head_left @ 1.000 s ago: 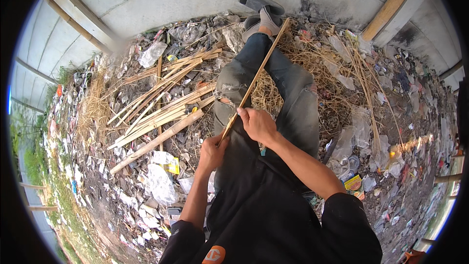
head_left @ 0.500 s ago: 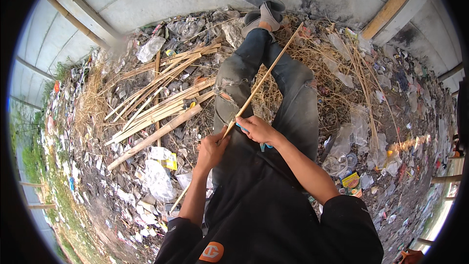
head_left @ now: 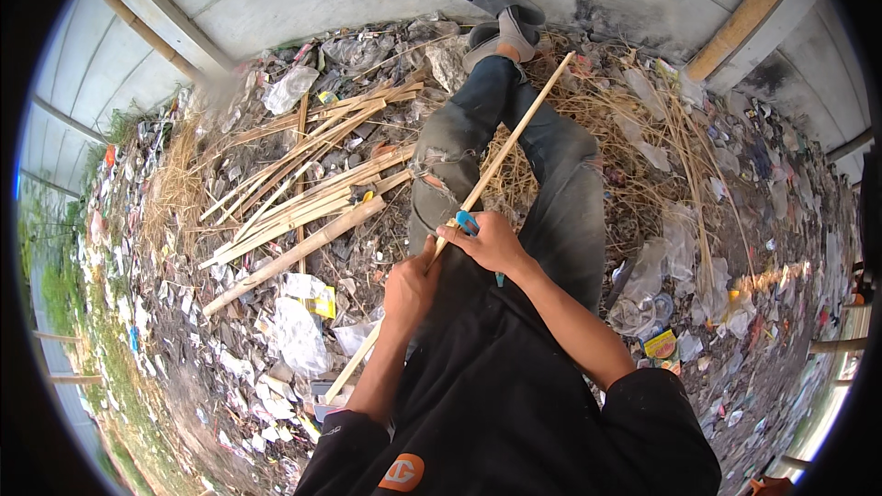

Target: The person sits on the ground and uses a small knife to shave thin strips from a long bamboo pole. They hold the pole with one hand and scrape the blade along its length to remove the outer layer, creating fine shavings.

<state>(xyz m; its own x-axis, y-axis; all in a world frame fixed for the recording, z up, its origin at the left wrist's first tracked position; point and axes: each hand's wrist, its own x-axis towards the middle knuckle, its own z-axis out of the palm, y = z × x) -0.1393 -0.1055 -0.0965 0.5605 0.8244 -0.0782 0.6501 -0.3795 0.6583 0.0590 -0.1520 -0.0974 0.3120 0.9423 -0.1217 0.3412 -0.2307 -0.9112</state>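
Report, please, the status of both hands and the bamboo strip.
Left hand: closed on bamboo strip. Right hand: gripping blue tool at strip. Strip: slanting over jeans. No obstruction visible.

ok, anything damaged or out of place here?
Yes. The trousers are ripped at the knees. Litter is strewn over the ground, including a crumpled pale plastic sheet on the left and a yellow packet on the right, messy for a workspot. The held strip shows no obvious break.

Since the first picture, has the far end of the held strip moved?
Yes: the held strip's far end has moved rightward, closer to the right-hand bamboo pole.
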